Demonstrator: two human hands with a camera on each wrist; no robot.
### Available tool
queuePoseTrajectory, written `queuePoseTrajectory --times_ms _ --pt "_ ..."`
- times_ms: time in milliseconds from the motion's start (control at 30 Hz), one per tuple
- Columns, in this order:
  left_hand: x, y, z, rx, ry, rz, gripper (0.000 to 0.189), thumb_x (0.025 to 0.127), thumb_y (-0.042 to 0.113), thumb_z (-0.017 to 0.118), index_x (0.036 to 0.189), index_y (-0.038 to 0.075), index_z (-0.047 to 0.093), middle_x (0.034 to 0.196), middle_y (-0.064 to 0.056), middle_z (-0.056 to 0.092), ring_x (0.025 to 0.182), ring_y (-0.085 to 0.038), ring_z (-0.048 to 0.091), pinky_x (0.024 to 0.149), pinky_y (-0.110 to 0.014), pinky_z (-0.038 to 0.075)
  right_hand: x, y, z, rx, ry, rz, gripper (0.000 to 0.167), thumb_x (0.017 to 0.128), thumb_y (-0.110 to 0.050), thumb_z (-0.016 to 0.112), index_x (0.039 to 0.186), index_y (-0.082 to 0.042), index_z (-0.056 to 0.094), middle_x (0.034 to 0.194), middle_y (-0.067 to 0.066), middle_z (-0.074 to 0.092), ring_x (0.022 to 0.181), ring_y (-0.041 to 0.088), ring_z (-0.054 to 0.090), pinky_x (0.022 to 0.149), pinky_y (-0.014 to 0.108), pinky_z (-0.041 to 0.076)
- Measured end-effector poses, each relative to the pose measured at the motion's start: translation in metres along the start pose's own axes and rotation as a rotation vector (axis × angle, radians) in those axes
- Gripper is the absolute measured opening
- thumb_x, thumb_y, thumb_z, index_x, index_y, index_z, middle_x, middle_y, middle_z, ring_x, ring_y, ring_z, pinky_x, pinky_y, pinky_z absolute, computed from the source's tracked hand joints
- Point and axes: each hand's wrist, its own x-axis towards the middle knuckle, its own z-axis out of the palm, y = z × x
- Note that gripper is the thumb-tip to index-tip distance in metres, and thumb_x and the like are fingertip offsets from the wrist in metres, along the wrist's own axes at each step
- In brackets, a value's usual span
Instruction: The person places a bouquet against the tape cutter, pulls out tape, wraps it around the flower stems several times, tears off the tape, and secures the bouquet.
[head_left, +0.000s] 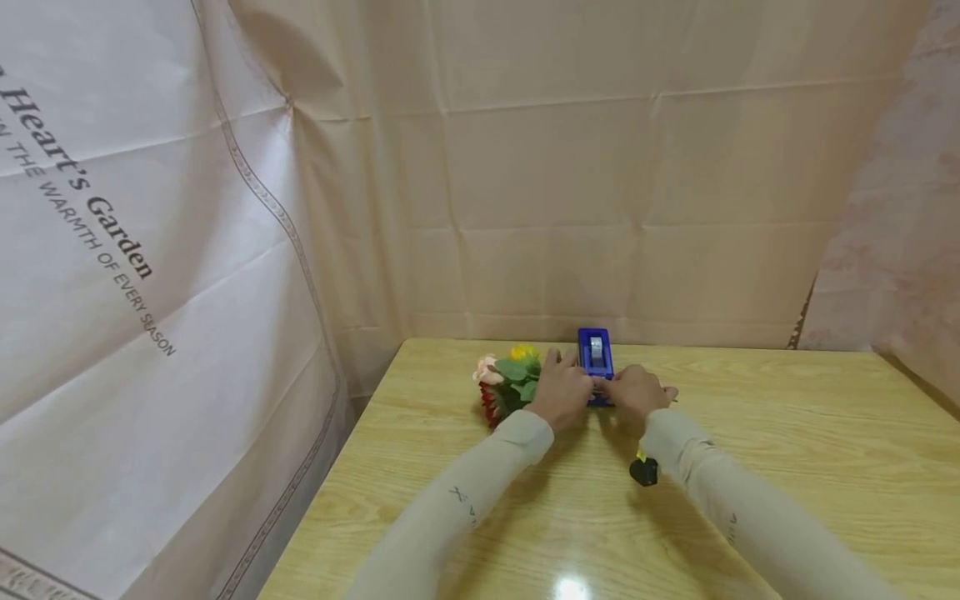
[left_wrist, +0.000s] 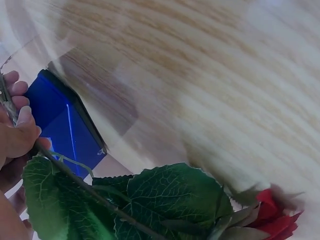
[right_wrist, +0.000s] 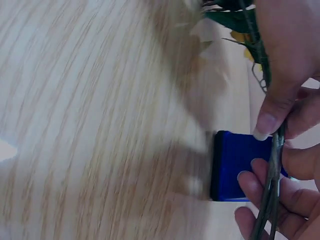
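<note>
My left hand (head_left: pixel 562 392) pinches the bundled stems (right_wrist: pixel 273 187) of several artificial flowers, just below their leaves (left_wrist: pixel 175 195). Further along the same stems, my right hand (head_left: pixel 633 396) grips them with curled fingers. The blooms fan out to the left of my left hand: a peach flower (head_left: pixel 487 370), a yellow flower (head_left: pixel 522 352) and a red flower (left_wrist: pixel 275 217). Right behind both hands stands a blue tape dispenser (head_left: pixel 583 354) with a roll of clear tape (head_left: pixel 596 350). Its near end is partly hidden by my fingers.
The wooden table (head_left: pixel 787 467) ends at a hanging beige cloth (head_left: pixel 540 183) at the back. A white printed cloth (head_left: pixel 150 350) hangs on the left. A small black thing (head_left: pixel 643 471) with a yellow part shows beside my right cuff.
</note>
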Motion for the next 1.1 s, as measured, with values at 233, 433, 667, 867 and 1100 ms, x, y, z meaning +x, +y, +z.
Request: queuePoseTrajectory --times_ms 233,433,667,867,1100 --pt "0.002 0.001 -0.003 -0.002 -0.004 0.028 0.017 0.097 0.047 0.069 0.096 0.035 0.081 0.095 0.014 0.075 0.098 -0.014 0.046 0.088 -0.039 0.026 0.004 0.001 -0.005 0.019 -0.043 0.037 0.048 0.098 -0.048 0.064 0.083 -0.004 0.077 0.088 0.011 0.075 0.100 0.041 0.064 0.097 0.077 0.020" --pt "0.003 0.002 -0.005 0.020 -0.008 0.027 0.016 0.098 0.045 0.068 0.092 0.035 0.080 0.091 0.015 0.075 0.097 -0.014 0.047 0.089 -0.039 0.027 0.008 0.004 -0.011 0.073 -0.079 0.024 0.040 0.095 -0.043 0.067 0.088 -0.005 0.080 0.100 0.013 0.077 0.113 0.046 0.060 0.096 0.079 0.017" --pt "-0.002 0.009 -0.003 0.032 -0.023 0.086 0.016 0.101 0.037 0.065 0.103 0.042 0.080 0.097 0.018 0.075 0.107 -0.013 0.048 0.091 -0.038 0.030 0.009 0.019 -0.010 0.103 -0.131 -0.008 0.024 0.090 -0.029 0.069 0.095 -0.009 0.082 0.121 0.019 0.071 0.122 0.049 0.056 0.096 0.083 0.015" --pt "-0.004 0.007 -0.008 0.011 0.031 0.085 0.011 0.097 0.035 0.072 0.102 0.040 0.081 0.099 0.018 0.074 0.107 -0.013 0.049 0.091 -0.037 0.031 0.007 0.024 -0.016 0.264 -0.218 -0.118 0.029 0.097 -0.021 0.067 0.110 0.003 0.078 0.119 0.022 0.071 0.119 0.042 0.060 0.102 0.059 0.043" --pt "-0.011 0.001 -0.009 0.074 0.049 0.162 0.012 0.096 0.040 0.072 0.106 0.038 0.079 0.105 0.018 0.073 0.106 -0.013 0.047 0.091 -0.038 0.030 0.001 0.027 -0.021 0.334 -0.340 -0.092 0.034 0.100 -0.018 0.067 0.120 0.008 0.071 0.125 0.022 0.068 0.120 0.037 0.058 0.103 0.056 0.044"
